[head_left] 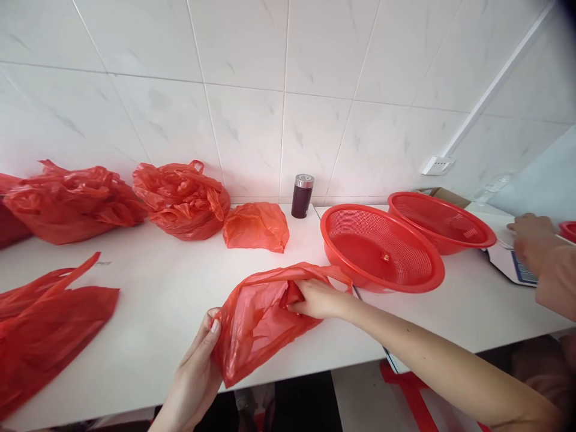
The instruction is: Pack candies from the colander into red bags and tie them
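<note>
Your left hand [194, 367]: thumb and fingers pinched closed on the left edge of a thin red plastic bag [258, 324]. Your right hand [320, 299]: inside the bag's mouth, entering from the right, fingers curled against red material; whether they grip a separate item or only a fold of plastic, you cannot tell from this view. Bag position: mouth spread, held over the front edge of the white table [157, 288], its right handle next to the nearer red colander [364, 240].

In that colander you have a small pale scrap [385, 257] on the bottom. A second red colander [436, 219] sits behind it, to the right. Beyond your bag: a small puffed red bag [256, 227], then a dark tumbler [303, 197] with a metallic lid, upright near the tiled wall [243, 138]. To your left, a bulky red bag [180, 204] and another red bag [58, 327] near the front edge. Far right: a co-worker's hand [535, 234] over a scale [508, 261].
</note>
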Demonstrator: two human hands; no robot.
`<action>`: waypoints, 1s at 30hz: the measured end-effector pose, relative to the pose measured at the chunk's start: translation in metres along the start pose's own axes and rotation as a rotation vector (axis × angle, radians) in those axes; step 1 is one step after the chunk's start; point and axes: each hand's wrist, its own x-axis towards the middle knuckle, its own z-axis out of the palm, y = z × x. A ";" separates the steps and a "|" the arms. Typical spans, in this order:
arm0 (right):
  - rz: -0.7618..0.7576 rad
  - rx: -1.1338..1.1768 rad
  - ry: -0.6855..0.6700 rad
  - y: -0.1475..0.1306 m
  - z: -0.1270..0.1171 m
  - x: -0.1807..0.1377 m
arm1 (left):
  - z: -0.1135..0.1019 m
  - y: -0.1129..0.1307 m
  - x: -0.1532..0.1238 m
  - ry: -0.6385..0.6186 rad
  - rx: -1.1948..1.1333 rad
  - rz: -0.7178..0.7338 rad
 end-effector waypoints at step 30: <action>0.633 -0.153 0.198 0.099 -0.105 -0.068 | -0.014 -0.008 0.005 0.090 0.053 -0.008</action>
